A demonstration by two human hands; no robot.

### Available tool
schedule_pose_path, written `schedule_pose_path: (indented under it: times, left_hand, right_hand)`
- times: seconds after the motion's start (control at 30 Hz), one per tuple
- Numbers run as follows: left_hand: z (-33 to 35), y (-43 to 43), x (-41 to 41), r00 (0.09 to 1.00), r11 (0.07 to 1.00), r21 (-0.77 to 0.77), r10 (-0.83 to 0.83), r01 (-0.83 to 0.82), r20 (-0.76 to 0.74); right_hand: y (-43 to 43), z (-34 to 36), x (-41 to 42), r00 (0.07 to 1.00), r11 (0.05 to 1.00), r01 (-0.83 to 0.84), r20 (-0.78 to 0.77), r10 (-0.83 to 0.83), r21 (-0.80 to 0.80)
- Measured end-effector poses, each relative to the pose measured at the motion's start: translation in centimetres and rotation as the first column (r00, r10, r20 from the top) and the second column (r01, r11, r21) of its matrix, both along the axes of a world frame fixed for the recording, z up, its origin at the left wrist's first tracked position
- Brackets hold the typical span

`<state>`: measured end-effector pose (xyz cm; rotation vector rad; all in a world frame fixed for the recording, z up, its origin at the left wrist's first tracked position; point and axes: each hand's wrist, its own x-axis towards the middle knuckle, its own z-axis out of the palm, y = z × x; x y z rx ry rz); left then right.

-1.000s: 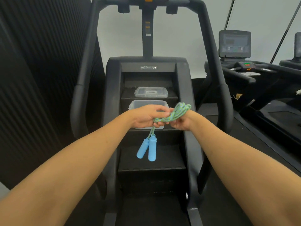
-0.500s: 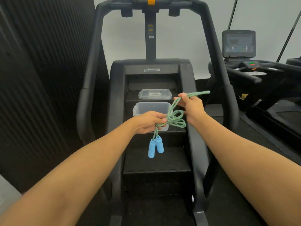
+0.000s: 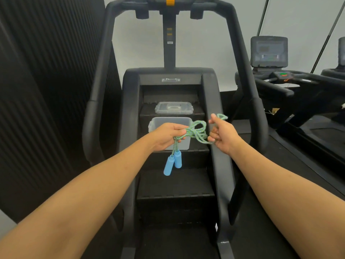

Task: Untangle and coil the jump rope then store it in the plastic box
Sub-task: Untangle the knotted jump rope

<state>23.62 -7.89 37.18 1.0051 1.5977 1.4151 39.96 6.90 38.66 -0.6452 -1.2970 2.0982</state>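
A green jump rope (image 3: 198,130) is stretched in loose tangled loops between both hands. My left hand (image 3: 168,135) grips the rope near its two blue handles (image 3: 172,162), which hang down side by side below the fist. My right hand (image 3: 222,134) pinches a loop of the rope, whose end sticks out past the thumb to the right. Behind my left hand an open clear plastic box (image 3: 170,122) stands on a step of the stair machine. Its clear lid (image 3: 174,108) lies on the step above.
The black stair-climber (image 3: 211,86) fills the middle, with side rails (image 3: 97,75) rising left and right of my arms. A dark ribbed wall (image 3: 37,90) is on the left. Treadmills with a console screen (image 3: 268,51) stand at the right.
My right hand pulled away from the left, up and to the right, then came down slightly. The bundled rope opened into loose loops between the hands. The handles still hang below the left hand.
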Motion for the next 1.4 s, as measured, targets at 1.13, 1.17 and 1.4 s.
schedule_pose_path:
  times: [1.13,1.17,1.4]
  left_hand:
    - [0.9,-1.9,2.5,0.94,0.95,-0.031,-0.302,0.31,0.161]
    - [1.1,-1.8,2.5,0.943,0.957,-0.015,-0.283,0.29,0.172]
    - [1.2,-2.1,2.3,0.935,0.947,-0.038,-0.309,0.32,0.176]
  right_hand:
    - [1.6,6.5,-2.5,0.902,0.938,-0.339,0.26,0.344,-0.066]
    - [1.0,5.1,-2.3,0.788,0.862,-0.504,0.386,0.48,-0.042]
    - [-2.4,3.1,-2.8,0.733,0.797,-0.597,0.466,0.496,0.089]
